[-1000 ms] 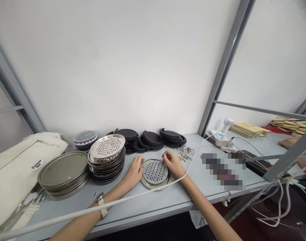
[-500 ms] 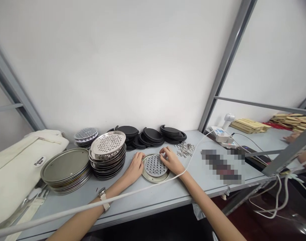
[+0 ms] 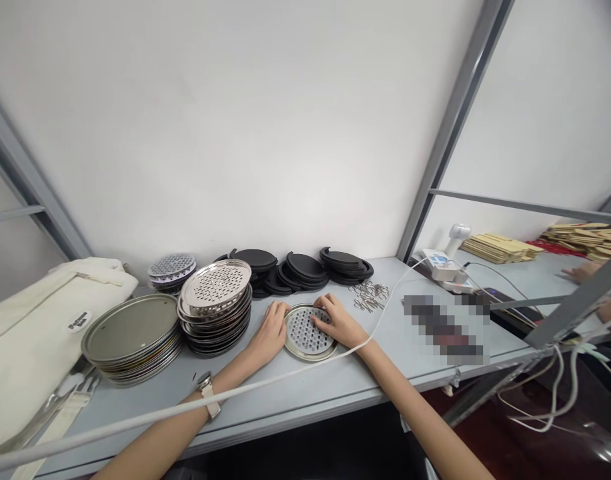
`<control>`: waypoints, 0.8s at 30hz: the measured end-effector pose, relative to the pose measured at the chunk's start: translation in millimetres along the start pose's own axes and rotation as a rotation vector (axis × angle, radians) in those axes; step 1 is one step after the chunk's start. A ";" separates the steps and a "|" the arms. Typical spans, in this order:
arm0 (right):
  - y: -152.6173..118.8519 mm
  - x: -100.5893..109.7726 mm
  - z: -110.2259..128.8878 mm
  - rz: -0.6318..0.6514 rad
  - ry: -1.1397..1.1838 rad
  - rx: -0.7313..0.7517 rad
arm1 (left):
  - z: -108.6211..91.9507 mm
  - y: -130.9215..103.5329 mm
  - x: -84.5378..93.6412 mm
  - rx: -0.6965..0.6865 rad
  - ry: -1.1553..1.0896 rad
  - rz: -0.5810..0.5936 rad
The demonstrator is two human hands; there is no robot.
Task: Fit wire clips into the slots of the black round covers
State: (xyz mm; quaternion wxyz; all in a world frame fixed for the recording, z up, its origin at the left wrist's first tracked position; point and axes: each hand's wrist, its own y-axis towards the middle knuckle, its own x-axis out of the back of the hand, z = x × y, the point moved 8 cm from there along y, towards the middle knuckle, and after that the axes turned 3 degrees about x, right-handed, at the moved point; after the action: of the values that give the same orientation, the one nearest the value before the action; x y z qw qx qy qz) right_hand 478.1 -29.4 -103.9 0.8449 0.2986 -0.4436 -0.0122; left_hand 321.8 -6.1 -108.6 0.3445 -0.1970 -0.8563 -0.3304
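Note:
A shallow round metal plate [image 3: 313, 358] lies on the table in front of me. Inside its rim sits a grey perforated disc [image 3: 305, 333] with rows of dark holes. My left hand [image 3: 271, 331], a watch at its wrist, curls its fingers against the plate's left edge and steadies it. From the right, my right hand [image 3: 339, 322] presses its thumb onto the disc, its bent fingers at the far right rim. Left of my hands rises a stack of perforated round metal plates [image 3: 215, 287].
Plain round plates [image 3: 135, 330] and a cream bag [image 3: 50, 320] are at left. Black round pieces [image 3: 305, 270] line the wall; small metal hooks [image 3: 370, 295] lie right of them. A white cable [image 3: 280, 379] crosses in front. Another person's hand [image 3: 583, 272] shows at far right.
The perforated disc has shifted and now sits more evenly within the plate's rim. My right thumb has moved inward over the disc. My left hand has stayed at the plate's edge.

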 end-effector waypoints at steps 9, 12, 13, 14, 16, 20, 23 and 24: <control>-0.3 -1.4 5.6 0.011 -0.053 -0.006 | -0.8 -1.3 -2.3 -0.004 -0.004 0.036; 1.4 0.5 6.1 0.010 -0.029 -0.033 | -1.0 -1.1 -1.7 -0.004 -0.003 0.036; 1.9 1.1 6.6 0.009 -0.022 -0.038 | -1.0 -1.1 -1.5 -0.006 -0.005 0.035; 2.4 1.7 7.1 0.009 -0.017 -0.041 | -1.1 -1.1 -1.3 -0.009 -0.008 0.033; 3.2 2.3 7.6 0.010 -0.012 -0.047 | -1.2 -1.2 -1.1 -0.014 -0.011 0.030; 3.7 2.7 5.3 0.010 -0.011 -0.072 | -1.7 -1.2 -0.7 -0.014 -0.017 0.027; 3.9 3.4 3.4 0.001 -0.001 -0.083 | -3.2 -1.4 0.2 -0.010 -0.012 0.024; 4.0 3.4 3.0 0.002 0.016 -0.085 | -3.6 -1.5 0.4 -0.008 -0.008 0.024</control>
State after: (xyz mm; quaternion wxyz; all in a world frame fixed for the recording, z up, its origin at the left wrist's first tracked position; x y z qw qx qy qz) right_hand 476.9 -28.5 -98.0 0.8604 0.2619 -0.4363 -0.0279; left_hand 322.4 -9.7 -107.1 0.3445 -0.2100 -0.8538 -0.3289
